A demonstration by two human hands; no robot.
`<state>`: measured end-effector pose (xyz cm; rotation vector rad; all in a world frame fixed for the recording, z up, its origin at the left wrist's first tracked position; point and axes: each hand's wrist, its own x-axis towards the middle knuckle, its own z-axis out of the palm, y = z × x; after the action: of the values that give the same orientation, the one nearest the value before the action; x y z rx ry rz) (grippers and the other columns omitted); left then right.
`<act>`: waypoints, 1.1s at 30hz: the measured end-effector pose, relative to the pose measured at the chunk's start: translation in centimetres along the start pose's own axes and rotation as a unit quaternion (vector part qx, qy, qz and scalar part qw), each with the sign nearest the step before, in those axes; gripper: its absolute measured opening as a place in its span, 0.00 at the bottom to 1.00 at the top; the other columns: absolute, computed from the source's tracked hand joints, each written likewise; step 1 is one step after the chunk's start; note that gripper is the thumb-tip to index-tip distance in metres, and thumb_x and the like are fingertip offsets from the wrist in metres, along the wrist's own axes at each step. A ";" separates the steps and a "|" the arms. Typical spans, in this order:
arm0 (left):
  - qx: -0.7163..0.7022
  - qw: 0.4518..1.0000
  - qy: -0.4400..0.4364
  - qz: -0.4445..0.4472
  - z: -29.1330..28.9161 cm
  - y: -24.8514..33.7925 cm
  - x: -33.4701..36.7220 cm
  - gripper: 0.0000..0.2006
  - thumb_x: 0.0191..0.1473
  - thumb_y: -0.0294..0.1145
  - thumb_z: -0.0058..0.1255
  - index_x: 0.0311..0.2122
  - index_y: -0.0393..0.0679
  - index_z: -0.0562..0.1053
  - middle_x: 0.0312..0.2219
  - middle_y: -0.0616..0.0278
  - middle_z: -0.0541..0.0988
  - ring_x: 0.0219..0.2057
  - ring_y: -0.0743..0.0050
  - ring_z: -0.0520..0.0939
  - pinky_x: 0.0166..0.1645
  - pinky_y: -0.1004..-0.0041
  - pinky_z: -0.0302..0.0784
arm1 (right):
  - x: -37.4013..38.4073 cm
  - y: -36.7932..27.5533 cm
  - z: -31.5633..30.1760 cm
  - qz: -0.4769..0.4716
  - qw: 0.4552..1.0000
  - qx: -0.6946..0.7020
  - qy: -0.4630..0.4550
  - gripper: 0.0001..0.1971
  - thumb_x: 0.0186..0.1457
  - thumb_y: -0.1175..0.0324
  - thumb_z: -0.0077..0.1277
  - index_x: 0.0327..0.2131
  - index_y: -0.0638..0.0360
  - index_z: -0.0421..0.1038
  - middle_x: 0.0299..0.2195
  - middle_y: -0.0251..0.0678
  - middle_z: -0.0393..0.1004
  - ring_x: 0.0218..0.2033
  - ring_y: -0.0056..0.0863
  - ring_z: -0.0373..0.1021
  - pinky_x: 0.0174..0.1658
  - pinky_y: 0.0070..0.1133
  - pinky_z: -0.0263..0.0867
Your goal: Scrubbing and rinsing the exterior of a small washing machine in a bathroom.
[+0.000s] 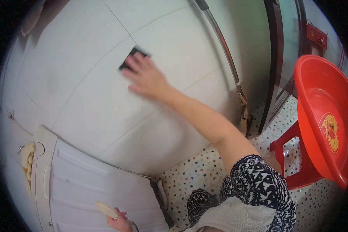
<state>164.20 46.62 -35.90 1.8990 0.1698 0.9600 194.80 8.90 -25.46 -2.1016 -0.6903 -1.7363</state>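
My right hand (146, 79) reaches up to the white tiled wall (89, 62), its fingers spread over a flat black scouring pad (127, 63) and holding it against the tiles. The hand is slightly blurred. Low in the view, my left hand (120, 222) grips a cream, flat oval object (106, 209) by one end; its underside is hidden, so I cannot tell its exact kind. That hand is in front of a white ribbed appliance (100, 181), apart from the wall.
A mop with a metal pole (222, 40) leans at the wall's right corner, beside a dark door frame (274, 69). On the right, a large red basin (317, 89) rests on a red stool (292, 149). The floor (189, 168) is speckled. A yellowish cloth (27, 158) hangs by the appliance.
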 end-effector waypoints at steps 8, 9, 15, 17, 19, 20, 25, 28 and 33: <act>0.038 0.998 -0.045 0.006 2.4 0.2 -0.8 0.07 0.51 0.28 0.49 0.30 0.37 0.65 0.10 0.68 0.63 0.08 0.84 0.64 0.13 0.81 0.60 | -22.9 13.9 -4.4 0.615 0.780 -0.036 0.115 0.36 0.56 0.55 0.37 0.60 0.66 0.34 0.59 0.63 0.31 0.61 0.57 0.30 0.60 0.43 0.27; 0.037 0.998 -0.048 0.010 2.6 0.8 -1.3 0.07 0.51 0.28 0.49 0.30 0.37 0.65 0.10 0.68 0.63 0.08 0.84 0.64 0.13 0.81 0.59 | -23.2 13.8 -2.8 0.635 0.769 -0.060 0.043 0.38 0.55 0.54 0.38 0.60 0.67 0.33 0.59 0.63 0.30 0.61 0.58 0.28 0.60 0.44 0.26; 0.027 0.995 -0.085 0.045 4.9 -2.1 -2.6 0.09 0.51 0.29 0.50 0.31 0.35 0.65 0.10 0.67 0.63 0.08 0.84 0.64 0.12 0.82 0.59 | -7.3 5.8 -1.8 0.214 0.977 -0.020 0.011 0.35 0.47 0.49 0.46 0.55 0.62 0.54 0.60 0.55 0.38 0.61 0.57 0.32 0.60 0.47 0.26; 0.050 0.996 -0.065 0.028 5.6 -2.2 -2.4 0.09 0.51 0.30 0.51 0.30 0.36 0.66 0.10 0.68 0.63 0.08 0.84 0.64 0.12 0.82 0.59 | -5.2 8.4 -4.2 0.172 0.985 0.000 0.034 0.34 0.47 0.50 0.47 0.54 0.61 0.56 0.60 0.53 0.39 0.61 0.56 0.33 0.60 0.46 0.27; 0.076 0.996 -0.038 0.012 6.5 -1.9 -2.4 0.09 0.50 0.30 0.51 0.30 0.36 0.66 0.10 0.68 0.63 0.08 0.84 0.64 0.12 0.82 0.59 | -5.6 13.6 -6.3 0.176 0.980 -0.075 0.061 0.35 0.48 0.53 0.45 0.56 0.62 0.51 0.61 0.55 0.36 0.61 0.54 0.32 0.61 0.45 0.28; 0.107 0.994 -0.018 -0.016 7.4 -1.4 -2.5 0.09 0.50 0.31 0.51 0.30 0.37 0.66 0.10 0.68 0.63 0.08 0.84 0.64 0.12 0.82 0.59 | -8.2 18.3 -7.1 0.187 0.965 -0.108 0.148 0.35 0.46 0.52 0.49 0.55 0.60 0.55 0.60 0.51 0.42 0.61 0.51 0.36 0.62 0.41 0.30; 0.116 0.993 -0.033 0.015 7.7 -3.3 -2.9 0.09 0.51 0.31 0.51 0.29 0.38 0.66 0.10 0.69 0.62 0.08 0.84 0.63 0.11 0.82 0.58 | -21.7 26.1 -11.0 0.574 0.772 -0.188 0.198 0.30 0.56 0.55 0.36 0.57 0.65 0.48 0.57 0.59 0.45 0.60 0.51 0.41 0.59 0.40 0.39; 0.166 0.985 -0.023 -0.051 9.3 -2.5 -4.2 0.09 0.51 0.32 0.51 0.29 0.38 0.66 0.11 0.68 0.63 0.08 0.83 0.63 0.11 0.82 0.58 | -21.5 19.2 -5.1 0.522 0.832 -0.148 0.118 0.34 0.53 0.54 0.40 0.56 0.70 0.46 0.55 0.72 0.38 0.57 0.66 0.39 0.58 0.49 0.36; 0.140 0.987 -0.058 -0.055 10.5 -3.3 -6.9 0.09 0.49 0.29 0.52 0.27 0.34 0.67 0.17 0.66 0.68 0.12 0.83 0.65 0.14 0.82 0.63 | -21.9 7.4 -1.8 0.251 0.965 0.022 -0.073 0.42 0.47 0.50 0.46 0.57 0.69 0.44 0.60 0.61 0.34 0.60 0.60 0.33 0.60 0.46 0.29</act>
<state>167.60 37.68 -44.69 2.1706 0.3526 0.7799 194.36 -1.69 -46.09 -2.1481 -0.1961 -1.2864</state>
